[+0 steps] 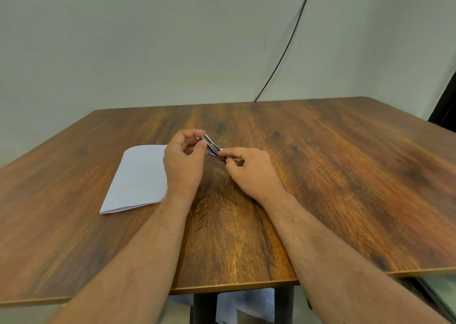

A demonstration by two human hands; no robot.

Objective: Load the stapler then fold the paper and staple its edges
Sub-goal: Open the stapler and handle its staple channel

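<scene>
Holding the stapler above the table, both hands pinch it: the left hand closes on the far end, the right hand on the near end. Loading appears to be the step in hand; whether staples are seated cannot be told. Keep the left grip steady, align the strip with the channel, and slide it squarely to avoid jamming. A blue item beneath is mostly hidden. The paper lies flat beside the left hand, seemingly already folded.

Left hand, right hand — pinched (fingertips close)
</scene>
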